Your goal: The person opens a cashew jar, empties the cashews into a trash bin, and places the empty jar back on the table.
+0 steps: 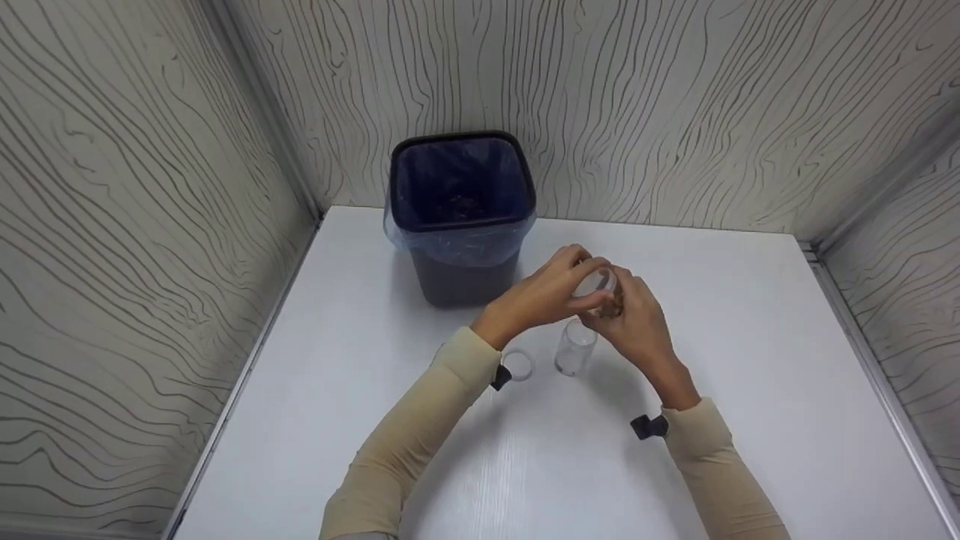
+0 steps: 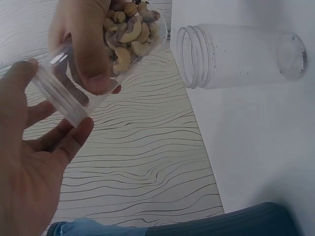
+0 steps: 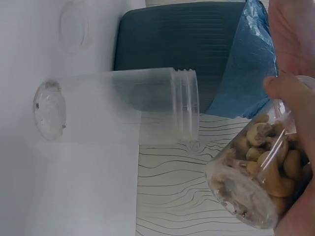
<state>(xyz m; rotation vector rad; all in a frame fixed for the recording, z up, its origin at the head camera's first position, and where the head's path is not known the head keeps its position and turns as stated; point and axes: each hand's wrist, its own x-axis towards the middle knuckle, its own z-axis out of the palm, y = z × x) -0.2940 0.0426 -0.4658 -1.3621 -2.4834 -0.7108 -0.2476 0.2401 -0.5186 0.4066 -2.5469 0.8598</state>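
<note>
Both hands hold a clear plastic jar of cashews (image 1: 602, 289) tilted in the air above the white table (image 1: 750, 375). My right hand (image 1: 637, 322) grips its nut-filled bottom part, seen close in the right wrist view as the jar of cashews (image 3: 261, 182). My left hand (image 1: 547, 292) curls thumb and fingers round the jar's mouth end (image 2: 59, 93); whether a lid sits on it is unclear. Just below the hands an empty clear jar (image 1: 576, 349) stands upright without a lid.
A loose clear lid (image 1: 517, 365) lies on the table left of the empty jar. A dark bin (image 1: 461, 217) with a blue bag liner stands at the back, close behind the hands. Patterned walls close in the table on three sides.
</note>
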